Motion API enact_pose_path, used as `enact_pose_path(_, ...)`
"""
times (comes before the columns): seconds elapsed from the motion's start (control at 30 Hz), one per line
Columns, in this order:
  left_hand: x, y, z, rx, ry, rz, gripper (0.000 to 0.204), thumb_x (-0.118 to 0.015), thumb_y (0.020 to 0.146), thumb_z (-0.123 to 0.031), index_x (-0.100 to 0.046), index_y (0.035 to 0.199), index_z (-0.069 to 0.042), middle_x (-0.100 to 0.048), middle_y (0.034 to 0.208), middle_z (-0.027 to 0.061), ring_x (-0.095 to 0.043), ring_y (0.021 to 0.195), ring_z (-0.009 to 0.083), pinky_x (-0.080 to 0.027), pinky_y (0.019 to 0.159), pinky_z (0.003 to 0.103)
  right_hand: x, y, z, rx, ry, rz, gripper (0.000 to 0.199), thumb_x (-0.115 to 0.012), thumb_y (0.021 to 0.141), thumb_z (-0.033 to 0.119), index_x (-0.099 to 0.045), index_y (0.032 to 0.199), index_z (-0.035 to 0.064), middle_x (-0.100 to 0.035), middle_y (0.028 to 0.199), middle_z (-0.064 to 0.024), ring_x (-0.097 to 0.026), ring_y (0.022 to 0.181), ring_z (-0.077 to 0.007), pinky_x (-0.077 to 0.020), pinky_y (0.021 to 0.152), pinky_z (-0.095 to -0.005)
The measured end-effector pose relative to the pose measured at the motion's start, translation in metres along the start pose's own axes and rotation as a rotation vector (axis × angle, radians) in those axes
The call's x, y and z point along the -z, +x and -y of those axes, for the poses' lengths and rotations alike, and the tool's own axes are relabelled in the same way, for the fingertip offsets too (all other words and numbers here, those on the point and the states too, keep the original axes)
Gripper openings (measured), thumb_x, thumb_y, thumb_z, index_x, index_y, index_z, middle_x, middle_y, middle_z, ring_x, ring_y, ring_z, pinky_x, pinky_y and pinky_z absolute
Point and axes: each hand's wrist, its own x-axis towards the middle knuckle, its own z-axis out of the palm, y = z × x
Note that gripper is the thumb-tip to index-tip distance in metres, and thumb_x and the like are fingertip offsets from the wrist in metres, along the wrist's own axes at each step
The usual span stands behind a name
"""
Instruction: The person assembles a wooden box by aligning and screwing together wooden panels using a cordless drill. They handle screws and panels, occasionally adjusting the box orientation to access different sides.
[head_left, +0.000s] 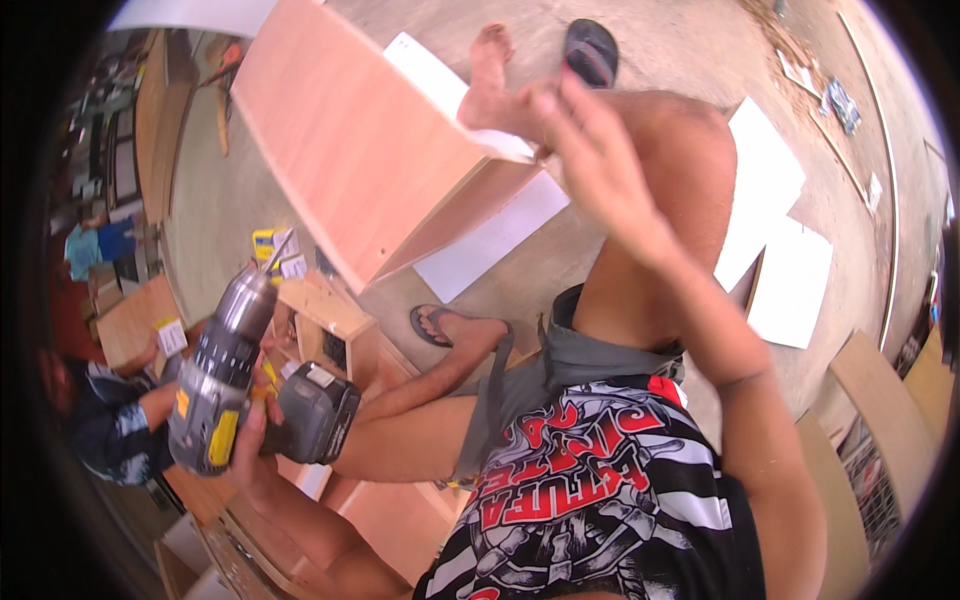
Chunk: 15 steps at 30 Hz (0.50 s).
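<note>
My left hand (252, 452) is wrapped round the handle of a grey and black cordless drill (215, 375) with a yellow patch on its body. The drill's bit (281, 250) points up and away, and its black battery (318, 412) sits at the handle's end. Over my bent right leg, my right hand (598, 160) is raised with fingers stretched out, holding nothing. It is nearest to a large pale wooden box (350, 140), which stands tilted in front of me. One small dark hole shows near the box's lower corner. My right foot (490, 85) is bare, behind the box.
White panels (790, 285) lie on the concrete floor at the right, with a flip-flop (591, 53) at the top. Another person (120, 420) works close on the left beside small wooden boxes (325, 315). Curved-looking boards (885, 390) lean at the right edge.
</note>
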Motion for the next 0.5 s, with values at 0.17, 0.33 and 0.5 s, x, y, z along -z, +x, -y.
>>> enact_pose_path(0.17, 0.0, 0.0, 0.017, -0.001, -0.013, -0.056, 0.04, -0.058, 0.095, -0.016, -0.054, 0.128, 0.006, -0.059, 0.1, 0.0102, -0.053, 0.083, 0.0157, -0.04, 0.071, 0.028, -0.029, -0.059, -0.007, -0.096, -0.137, 0.032, 0.041, -0.065, 0.097, 0.018, -0.058, 0.134, 0.0025, -0.056, 0.091, -0.0026, -0.049, 0.078, -0.0111, -0.0434, 0.07, -0.0272)
enact_pose_path(0.33, -0.019, -0.004, 0.012, -0.02, 0.014, -0.096, 0.042, -0.06, 0.09, -0.011, -0.054, 0.128, 0.005, -0.06, 0.108, 0.0139, -0.055, 0.079, 0.0178, -0.044, 0.069, 0.028, -0.054, -0.062, -0.017, 0.084, -0.215, -0.036, 0.053, -0.066, 0.093, 0.013, -0.053, 0.143, 0.0022, -0.049, 0.083, -0.0076, -0.045, 0.071, -0.0161, -0.0423, 0.067, -0.0298)
enact_pose_path(0.5, -0.032, -0.005, 0.007, 0.039, -0.046, -0.08, 0.045, -0.064, 0.086, -0.006, -0.054, 0.129, 0.005, -0.062, 0.113, 0.0162, -0.057, 0.079, 0.0181, -0.047, 0.07, 0.03, -0.043, -0.056, -0.003, 0.03, -0.248, 0.054, 0.052, -0.067, 0.092, 0.012, -0.056, 0.142, 0.0018, -0.045, 0.077, -0.0045, -0.041, 0.068, -0.0137, -0.0399, 0.064, -0.0298)
